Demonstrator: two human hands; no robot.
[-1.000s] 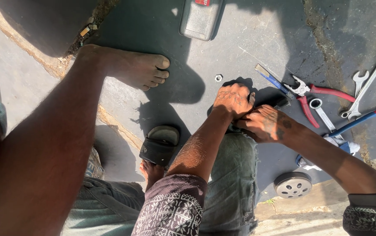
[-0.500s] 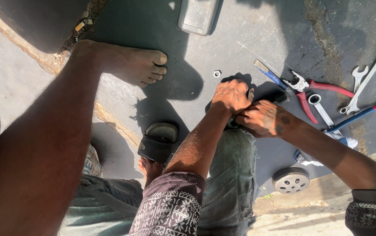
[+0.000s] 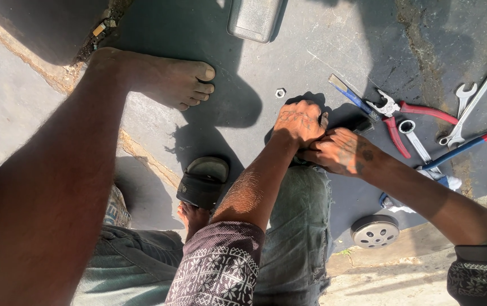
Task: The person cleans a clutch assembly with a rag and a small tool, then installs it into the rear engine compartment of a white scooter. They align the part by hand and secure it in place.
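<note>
Looking down from head height, the left hand (image 3: 299, 120) and right hand (image 3: 340, 152) press together over a small dark object (image 3: 362, 125) on the concrete floor (image 3: 289, 62), just past a jeans-clad knee (image 3: 300, 187). Both sets of fingers are curled tightly around it, mostly hiding it. A steel nut (image 3: 280, 93) lies near the left hand; red-handled pliers (image 3: 396, 116) and wrenches (image 3: 475, 99) lie to the right.

- We see no packages, labels, signs or screens; only hand tools, small loose parts and bare dark ground are in view.
</note>
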